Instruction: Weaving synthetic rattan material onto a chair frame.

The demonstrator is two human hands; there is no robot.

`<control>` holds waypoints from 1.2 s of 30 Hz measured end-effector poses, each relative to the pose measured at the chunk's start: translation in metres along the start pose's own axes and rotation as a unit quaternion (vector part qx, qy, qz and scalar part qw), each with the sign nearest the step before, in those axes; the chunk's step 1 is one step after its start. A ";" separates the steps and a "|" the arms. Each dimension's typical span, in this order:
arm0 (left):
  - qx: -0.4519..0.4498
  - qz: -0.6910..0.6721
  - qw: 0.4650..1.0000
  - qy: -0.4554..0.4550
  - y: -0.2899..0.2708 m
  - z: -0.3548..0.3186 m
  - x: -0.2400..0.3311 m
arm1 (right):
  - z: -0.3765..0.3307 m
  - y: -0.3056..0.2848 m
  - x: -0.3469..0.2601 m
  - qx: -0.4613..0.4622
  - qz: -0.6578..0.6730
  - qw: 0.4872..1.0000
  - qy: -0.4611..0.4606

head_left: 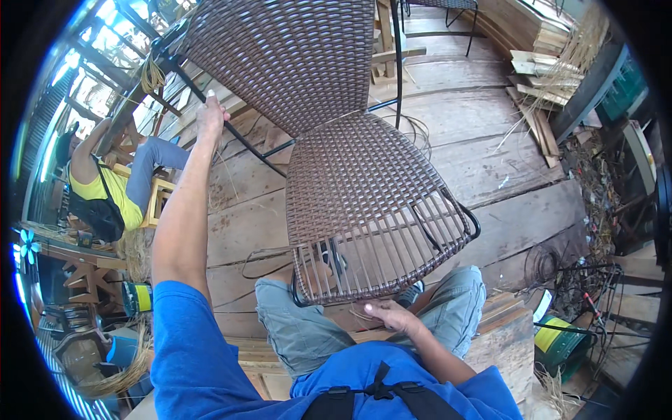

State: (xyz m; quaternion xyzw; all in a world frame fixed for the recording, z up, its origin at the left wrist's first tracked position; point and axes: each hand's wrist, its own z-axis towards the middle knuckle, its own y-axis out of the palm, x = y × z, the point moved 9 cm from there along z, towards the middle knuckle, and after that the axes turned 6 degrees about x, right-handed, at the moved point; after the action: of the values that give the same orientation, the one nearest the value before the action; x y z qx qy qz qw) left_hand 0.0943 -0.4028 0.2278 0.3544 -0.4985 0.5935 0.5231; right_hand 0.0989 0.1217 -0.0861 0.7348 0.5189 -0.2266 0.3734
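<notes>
A brown woven wicker chair (364, 175) on a black metal frame stands in front of me, its seat toward my knees. The weave is dense over the backrest (294, 56) and most of the seat; at the seat's near end bare parallel strips (381, 248) show gaps between them. My left hand (211, 117) is closed round the black metal bar at the chair's left side. Just below the near seat rim is my right hand (393, 316), thumb and fingers drawn together at the edge; what they pinch is too small to make out.
A person in a yellow shirt (126, 203) sits at the left. Planks (539, 70) and loose fibre strands (581, 49) lie at the far right. Green buckets with yellow labels (560, 343) stand at either side. Thin loose strands (420, 133) lie on the wooden floor (504, 168).
</notes>
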 end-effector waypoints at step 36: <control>-0.116 0.001 0.991 0.069 -0.048 -0.122 0.123 | -0.088 -0.174 -0.082 0.342 0.345 0.835 -0.258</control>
State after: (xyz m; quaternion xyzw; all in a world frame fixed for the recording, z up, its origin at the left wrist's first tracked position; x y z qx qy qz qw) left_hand 0.1283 -0.2547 0.3238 0.2486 -0.5269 0.5553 0.5935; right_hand -0.0969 0.1737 -0.0273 0.8617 0.0061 -0.4276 0.2731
